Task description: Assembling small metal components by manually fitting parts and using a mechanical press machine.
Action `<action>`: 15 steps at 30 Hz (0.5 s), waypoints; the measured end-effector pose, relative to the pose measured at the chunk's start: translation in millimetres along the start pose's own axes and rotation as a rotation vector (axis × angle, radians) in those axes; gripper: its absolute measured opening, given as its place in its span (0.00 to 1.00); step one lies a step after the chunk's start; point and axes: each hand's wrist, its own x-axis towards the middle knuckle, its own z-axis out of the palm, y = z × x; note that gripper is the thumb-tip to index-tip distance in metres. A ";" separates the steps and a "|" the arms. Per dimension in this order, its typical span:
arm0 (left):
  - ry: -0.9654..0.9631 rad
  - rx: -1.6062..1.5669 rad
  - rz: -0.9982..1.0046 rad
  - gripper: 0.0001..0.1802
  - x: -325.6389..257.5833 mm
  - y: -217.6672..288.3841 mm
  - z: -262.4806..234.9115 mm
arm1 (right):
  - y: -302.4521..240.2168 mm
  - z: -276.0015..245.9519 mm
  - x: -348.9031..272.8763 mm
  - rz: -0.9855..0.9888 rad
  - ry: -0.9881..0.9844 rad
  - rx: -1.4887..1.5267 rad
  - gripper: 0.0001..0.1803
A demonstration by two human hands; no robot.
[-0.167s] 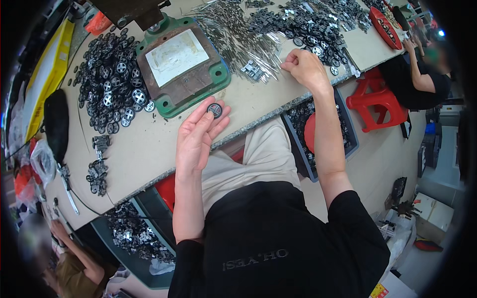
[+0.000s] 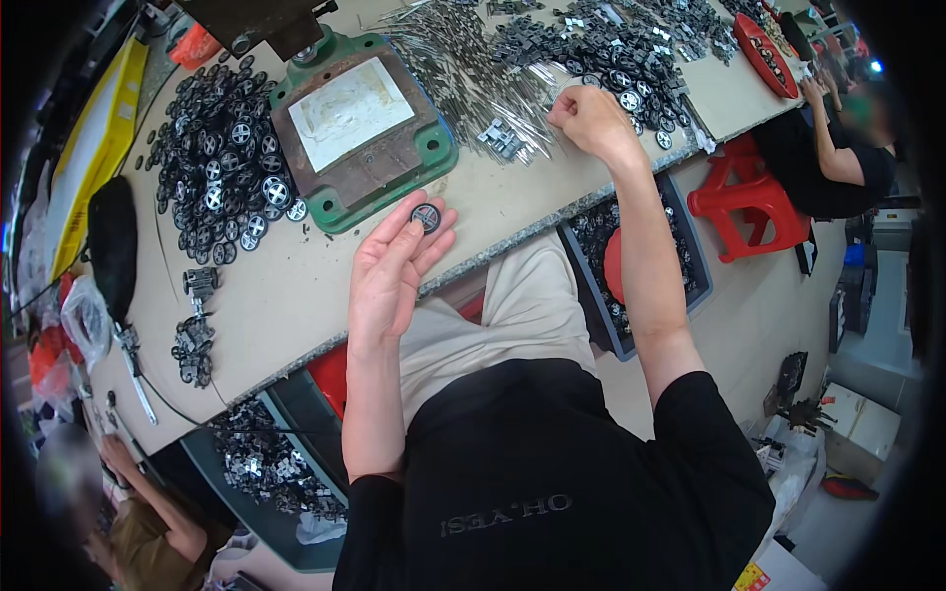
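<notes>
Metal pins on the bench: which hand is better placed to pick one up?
Probably the right hand: it already rests on the metal pins. The left hand is nearer the body, holding a small black wheel.

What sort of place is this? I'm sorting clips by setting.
Likely a small-parts assembly workshop: heaps of black wheels, a pile of metal pins, a green press base. The left hand holds one wheel.
</notes>
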 end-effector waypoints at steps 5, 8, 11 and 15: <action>0.011 -0.013 0.004 0.21 -0.3 -0.8 -1.9 | 2.8 -2.3 8.4 -0.080 -0.027 0.040 0.10; 0.003 -0.016 0.000 0.21 -1.1 -1.3 -0.5 | 1.7 -6.4 -4.6 -0.221 0.015 0.251 0.12; -0.014 -0.047 -0.022 0.22 -2.2 -2.4 4.0 | -17.2 -0.7 -35.8 -0.288 -0.096 0.522 0.12; -0.016 -0.034 -0.069 0.22 -1.2 -5.3 5.7 | -48.8 28.2 -79.3 -0.279 -0.398 1.172 0.09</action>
